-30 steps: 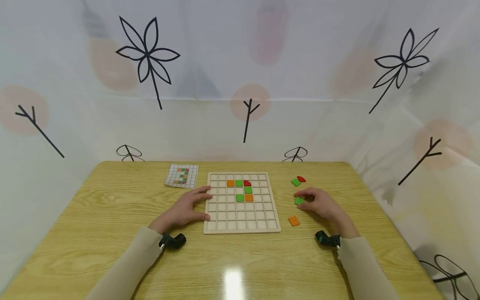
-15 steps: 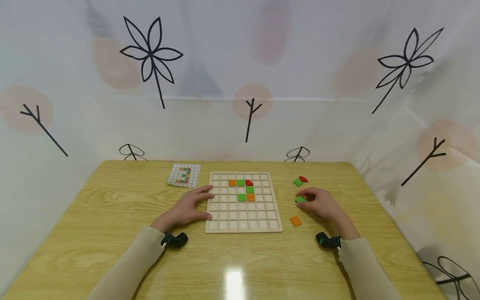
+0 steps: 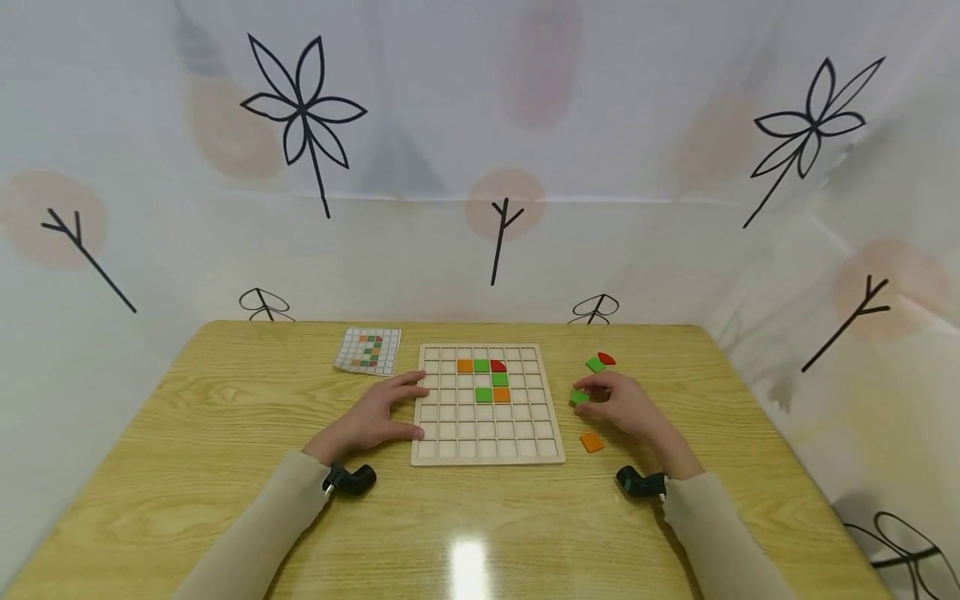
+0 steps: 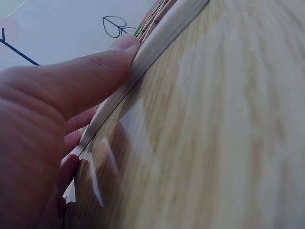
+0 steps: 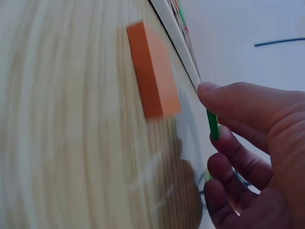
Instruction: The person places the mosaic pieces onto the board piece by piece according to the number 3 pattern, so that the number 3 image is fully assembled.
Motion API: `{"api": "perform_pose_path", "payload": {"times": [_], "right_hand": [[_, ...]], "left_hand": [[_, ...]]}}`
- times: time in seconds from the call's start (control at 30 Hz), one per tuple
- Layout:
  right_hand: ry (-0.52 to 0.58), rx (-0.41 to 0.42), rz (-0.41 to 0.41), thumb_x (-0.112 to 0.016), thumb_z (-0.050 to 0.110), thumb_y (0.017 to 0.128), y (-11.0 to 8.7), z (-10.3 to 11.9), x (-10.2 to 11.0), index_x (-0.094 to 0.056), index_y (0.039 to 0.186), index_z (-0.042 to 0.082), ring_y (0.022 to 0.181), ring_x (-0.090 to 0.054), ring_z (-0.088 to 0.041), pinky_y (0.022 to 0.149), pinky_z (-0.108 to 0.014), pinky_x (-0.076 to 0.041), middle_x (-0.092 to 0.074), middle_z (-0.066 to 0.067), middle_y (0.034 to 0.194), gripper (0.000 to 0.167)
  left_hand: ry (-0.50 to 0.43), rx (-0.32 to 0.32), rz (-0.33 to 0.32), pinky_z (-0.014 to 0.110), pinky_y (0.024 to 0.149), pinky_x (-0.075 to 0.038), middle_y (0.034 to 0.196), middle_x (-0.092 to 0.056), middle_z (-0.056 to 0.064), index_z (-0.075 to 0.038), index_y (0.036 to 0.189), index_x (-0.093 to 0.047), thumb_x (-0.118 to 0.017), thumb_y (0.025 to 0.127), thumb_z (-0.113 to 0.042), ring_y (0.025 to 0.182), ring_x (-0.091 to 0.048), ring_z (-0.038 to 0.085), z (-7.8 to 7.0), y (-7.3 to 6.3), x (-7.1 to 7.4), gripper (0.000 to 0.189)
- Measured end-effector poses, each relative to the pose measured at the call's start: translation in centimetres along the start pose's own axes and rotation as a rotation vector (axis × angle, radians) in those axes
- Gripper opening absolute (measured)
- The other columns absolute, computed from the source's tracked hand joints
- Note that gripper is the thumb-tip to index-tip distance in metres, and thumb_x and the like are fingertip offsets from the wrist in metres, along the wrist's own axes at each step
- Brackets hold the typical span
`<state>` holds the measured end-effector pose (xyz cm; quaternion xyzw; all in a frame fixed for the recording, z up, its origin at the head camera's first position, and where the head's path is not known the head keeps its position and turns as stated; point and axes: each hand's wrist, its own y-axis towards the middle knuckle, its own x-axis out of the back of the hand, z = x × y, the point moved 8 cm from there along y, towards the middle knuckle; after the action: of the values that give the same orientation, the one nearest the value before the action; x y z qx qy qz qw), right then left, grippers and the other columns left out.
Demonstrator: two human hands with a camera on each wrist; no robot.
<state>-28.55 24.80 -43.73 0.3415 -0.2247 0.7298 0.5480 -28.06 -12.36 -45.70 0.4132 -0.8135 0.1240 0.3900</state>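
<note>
My right hand (image 3: 626,407) pinches a green square tile (image 3: 578,398) between thumb and fingers, just right of the wooden grid board (image 3: 450,451). In the right wrist view the green tile (image 5: 212,125) shows edge-on, held off the table. The left hand (image 3: 371,419) rests along the board's left edge, fingers spread and thumb (image 4: 125,44) touching the rim. Set in the grid's upper cells are an orange tile (image 3: 465,366), a red rounded tile (image 3: 498,366), several green tiles (image 3: 482,365) and a second orange tile (image 3: 502,395).
Close to the right hand lies a loose orange tile (image 3: 592,442). Behind that hand, a green tile (image 3: 596,365) and a red rounded tile (image 3: 607,359) lie together. A printed pattern card (image 3: 367,351) sits at the back left. Patterned cloth (image 3: 420,250) hangs behind the table.
My right hand has moved left toward the board, carrying the green tile up off the table. The left hand stays at the board's edge.
</note>
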Motion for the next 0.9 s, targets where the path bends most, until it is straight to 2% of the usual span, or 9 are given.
{"api": "perform_pose_path", "payload": {"times": [0.17, 0.37, 0.9], "right_hand": [[-0.032, 0.034, 0.008, -0.079, 0.018, 0.087, 0.7, 1.3, -0.8, -0.072, 0.116, 0.003, 0.088, -0.057, -0.020, 0.078, -0.039, -0.050, -0.065, -0.004, 0.099, 0.033], [-0.027, 0.099, 0.014, -0.080, 0.012, 0.084, 1.5, 3.3, -1.9, -0.073, 0.112, 0.004, 0.087, -0.058, -0.021, 0.076, -0.037, -0.051, -0.063, -0.004, 0.098, 0.029], [0.011, 0.158, 0.116, -0.081, 0.016, 0.085, 3.0, 6.9, -5.7, -0.074, 0.112, 0.008, 0.086, -0.056, -0.015, 0.077, -0.033, -0.051, -0.063, 0.001, 0.098, 0.028]], "left_hand": [[0.009, -0.020, -0.009, 0.059, 0.114, -0.026, 0.159, -0.033, 0.012, -0.005, 0.140, -0.057, -0.078, 0.086, -0.041, 0.145, -0.028, 0.037, -0.3, 0.0, 0.0, 0.069], [0.027, -0.035, -0.018, 0.060, 0.113, -0.027, 0.158, -0.034, 0.013, -0.005, 0.139, -0.058, -0.078, 0.087, -0.040, 0.144, -0.030, 0.038, -0.5, 0.2, 0.2, 0.066], [-0.006, 0.005, 0.006, 0.057, 0.115, -0.024, 0.160, -0.031, 0.009, -0.007, 0.141, -0.056, -0.078, 0.085, -0.042, 0.147, -0.025, 0.034, -0.1, -0.1, -0.1, 0.070]]}}
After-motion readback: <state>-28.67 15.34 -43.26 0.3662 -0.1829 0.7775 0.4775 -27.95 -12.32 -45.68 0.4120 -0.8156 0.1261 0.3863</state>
